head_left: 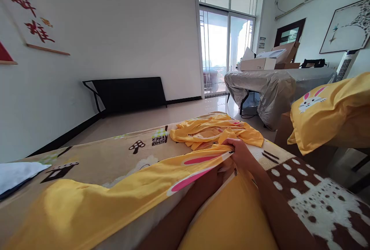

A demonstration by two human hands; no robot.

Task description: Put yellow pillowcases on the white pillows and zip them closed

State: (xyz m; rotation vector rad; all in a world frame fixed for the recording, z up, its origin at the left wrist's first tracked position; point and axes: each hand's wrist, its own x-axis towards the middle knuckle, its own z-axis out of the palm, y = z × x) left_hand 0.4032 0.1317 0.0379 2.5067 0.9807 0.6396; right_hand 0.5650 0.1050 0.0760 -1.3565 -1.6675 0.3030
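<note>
1. My right hand [241, 153] has its grip clenched on the edge of the yellow pillowcase [121, 200], fingers curled over the hem.
2. My left hand is tucked inside the pillowcase, so I cannot tell its grip.
3. The pillowcase lies under both arms on the patterned bed [315, 200].
4. Just beyond my right grip sits a crumpled yellow cloth [214, 130].
5. Further right rests a yellow pillow [332, 111]; far behind it stands a covered table [274, 84].

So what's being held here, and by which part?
The right hand grips the yellow rabbit-print cover by its open edge; the left hand is hidden inside it.
</note>
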